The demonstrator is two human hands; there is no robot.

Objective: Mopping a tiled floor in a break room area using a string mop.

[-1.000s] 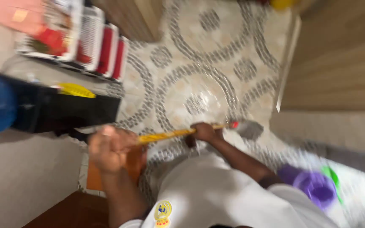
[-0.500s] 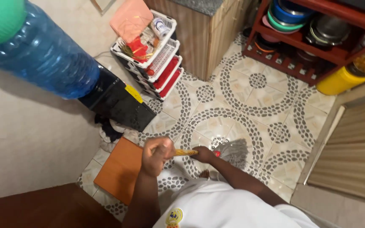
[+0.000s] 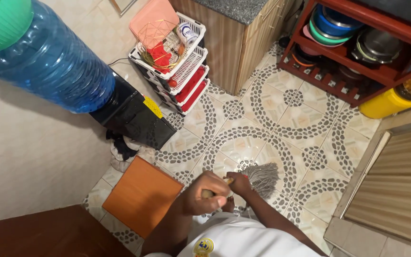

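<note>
Your left hand point(image 3: 204, 194) is curled tight around the upper end of the yellow wooden mop handle point(image 3: 228, 181), and your right hand point(image 3: 239, 184) is closed around the same handle lower down, just behind the grey string mop head point(image 3: 263, 177). The handle shows only as a short stretch between your fists, so its long axis reads as running from lower left to upper right, with the mop head pointing toward the red shelf and resting on the patterned grey-and-cream tiled floor point(image 3: 267, 114). A yellow rectangular label point(image 3: 152, 107) sits on the top face of the black dispenser base point(image 3: 134, 118) under the large blue water bottle point(image 3: 48, 66). Beside it stands the white plastic basket rack with red trays point(image 3: 186, 78), a small white printed packet lying in its top basket. The red wooden shelf of pots and bowls point(image 3: 357, 52) and a yellow plastic container point(image 3: 387, 102) close off the far right. An orange flat square board point(image 3: 141, 196) lies just left of your arms. Open floor runs ahead of the mop head, between rack and shelf; a beige ribbed door panel point(image 3: 398, 190) bounds your right.
</note>
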